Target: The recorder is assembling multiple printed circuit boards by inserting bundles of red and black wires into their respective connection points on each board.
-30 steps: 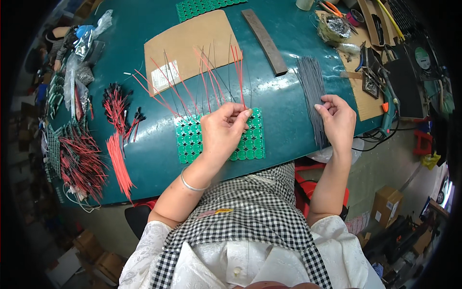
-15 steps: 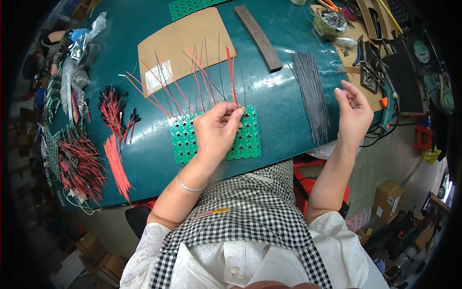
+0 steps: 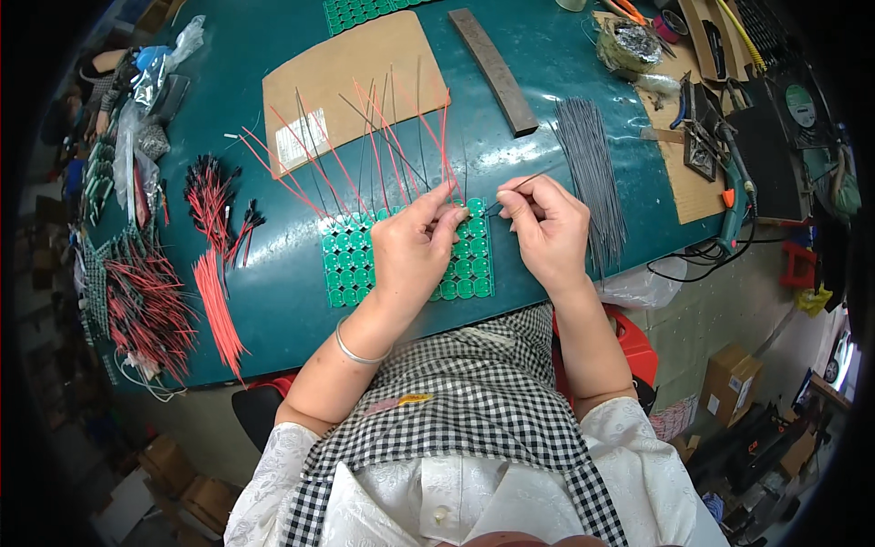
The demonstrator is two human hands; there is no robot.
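A green circuit board panel (image 3: pixel 346 275) made of round boards lies on the table before me. Red wires (image 3: pixel 339 173) and black wires (image 3: pixel 313 173) stand up from its far edge, fanning out. My left hand (image 3: pixel 415 244) is over the panel, its thumb and fingers closed at the foot of the rightmost red wires; the fingertips partly hide the grip. Just right of the panel, my right hand (image 3: pixel 553 228) pinches a thin black wire (image 3: pixel 530 179), whose lower end points toward the panel's upper right corner.
A bundle of grey-black wires (image 3: pixel 591 173) lies right of my right hand. On the left are red wire bundles (image 3: pixel 219 305) and a heap of red and black wires (image 3: pixel 150 305). Beyond the panel lie a cardboard sheet (image 3: pixel 360 77) and a metal bar (image 3: pixel 492 71). A soldering iron (image 3: pixel 732 214) sits right.
My right hand has moved left from beyond the grey-black bundle to the panel's right edge, now with a black wire in its fingers. My left hand stays nearly in place; the red wires beside it have spread.
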